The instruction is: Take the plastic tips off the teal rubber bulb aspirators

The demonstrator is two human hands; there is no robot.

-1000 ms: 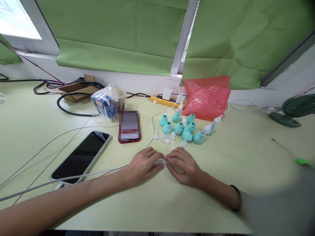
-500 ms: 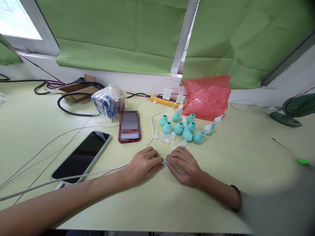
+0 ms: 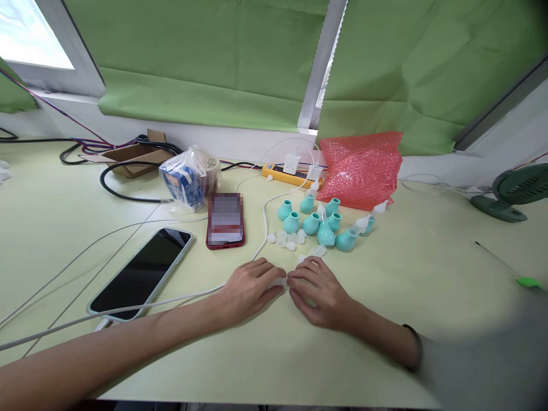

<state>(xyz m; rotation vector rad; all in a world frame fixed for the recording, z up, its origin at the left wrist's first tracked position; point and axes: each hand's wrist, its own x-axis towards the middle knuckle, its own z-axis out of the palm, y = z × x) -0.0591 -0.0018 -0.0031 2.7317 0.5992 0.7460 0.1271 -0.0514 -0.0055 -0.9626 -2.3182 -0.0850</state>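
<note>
My left hand (image 3: 249,287) and my right hand (image 3: 317,291) rest knuckles-up on the pale green table (image 3: 265,354), fingertips meeting. Both pinch one small translucent white piece (image 3: 281,281) between them; most of it is hidden by the fingers. Just beyond the hands lie several more small clear caps (image 3: 287,238). Behind those stands a cluster of several teal rubber bulbs (image 3: 319,221), some with clear tips fitted. A white cable (image 3: 262,228) runs past my left hand.
A large dark phone (image 3: 141,272) lies at the left, a red-cased phone (image 3: 225,220) beyond it. Further back are a plastic bag with a blue carton (image 3: 188,178), a yellow power strip (image 3: 287,174), pink bubble wrap (image 3: 362,168), a cardboard box (image 3: 135,153), and a green fan (image 3: 514,191) at right.
The hands have barely shifted; the fingertips stay together on the small clear piece. Nothing else has moved.
</note>
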